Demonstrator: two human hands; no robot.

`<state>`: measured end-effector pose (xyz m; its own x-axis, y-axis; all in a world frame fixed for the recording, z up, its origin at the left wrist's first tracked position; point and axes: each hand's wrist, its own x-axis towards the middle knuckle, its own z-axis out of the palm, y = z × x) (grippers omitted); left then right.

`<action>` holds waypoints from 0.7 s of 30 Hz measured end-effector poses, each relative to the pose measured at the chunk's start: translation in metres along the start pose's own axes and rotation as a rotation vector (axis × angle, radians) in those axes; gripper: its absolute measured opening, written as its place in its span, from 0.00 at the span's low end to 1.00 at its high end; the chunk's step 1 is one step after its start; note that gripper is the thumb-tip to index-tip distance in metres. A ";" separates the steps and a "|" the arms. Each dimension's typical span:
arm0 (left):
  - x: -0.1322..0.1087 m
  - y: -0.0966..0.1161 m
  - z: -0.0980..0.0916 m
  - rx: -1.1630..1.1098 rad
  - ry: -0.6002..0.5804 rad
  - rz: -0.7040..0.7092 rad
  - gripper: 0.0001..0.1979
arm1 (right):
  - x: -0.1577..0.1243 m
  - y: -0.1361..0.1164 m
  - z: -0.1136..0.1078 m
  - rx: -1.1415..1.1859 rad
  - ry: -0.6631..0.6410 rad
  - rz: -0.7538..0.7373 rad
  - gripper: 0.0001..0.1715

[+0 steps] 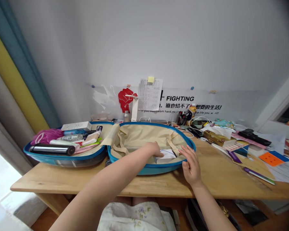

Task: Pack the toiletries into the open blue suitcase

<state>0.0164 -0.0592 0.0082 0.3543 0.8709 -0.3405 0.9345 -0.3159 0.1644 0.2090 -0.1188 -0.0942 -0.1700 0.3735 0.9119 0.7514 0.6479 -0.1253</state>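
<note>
A blue-rimmed suitcase lies opened out on the wooden desk, its beige-lined right half in front of me. My left hand reaches down into that half, closed at the left end of a small white box; most of its fingers are hidden behind the hand. The box lies close to the near wall, by the beige strap. At the right rim rests my right hand, fingers spread and touching the edge, with nothing held.
The suitcase's left half holds a black cylinder, a purple bundle, a white carton and clear bottles. Papers, pens and an orange card clutter the desk's right. Behind stand a white lamp and a yellow-labelled bottle.
</note>
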 end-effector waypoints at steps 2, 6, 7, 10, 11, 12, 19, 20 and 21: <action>-0.001 0.001 -0.001 -0.031 -0.079 -0.008 0.28 | -0.001 0.001 0.000 0.001 0.002 0.004 0.23; -0.001 0.004 -0.005 -0.111 -0.139 0.018 0.18 | 0.000 0.001 0.001 0.017 0.016 0.005 0.23; -0.002 0.004 -0.005 -0.126 -0.141 0.023 0.17 | 0.000 0.000 0.001 0.020 0.020 0.005 0.22; -0.003 0.005 -0.004 -0.154 -0.136 0.035 0.16 | 0.001 0.000 0.001 0.015 0.021 0.005 0.22; -0.003 0.005 -0.004 -0.159 -0.121 0.037 0.16 | 0.001 0.000 0.001 0.010 0.017 0.006 0.22; -0.003 0.004 -0.004 -0.161 -0.090 0.036 0.16 | 0.001 0.001 0.001 0.006 0.014 0.006 0.22; -0.004 -0.059 -0.049 -0.100 0.332 -0.085 0.19 | 0.002 0.002 0.001 0.015 0.021 -0.003 0.22; -0.008 -0.080 -0.060 -0.075 0.381 -0.137 0.19 | 0.002 0.002 0.001 0.017 0.020 -0.001 0.22; -0.013 -0.104 -0.069 -0.043 0.428 -0.204 0.20 | 0.002 0.002 0.002 0.018 0.019 0.005 0.22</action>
<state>-0.0877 -0.0114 0.0597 0.1086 0.9933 0.0403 0.9780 -0.1140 0.1748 0.2095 -0.1158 -0.0937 -0.1544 0.3643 0.9184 0.7407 0.6579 -0.1364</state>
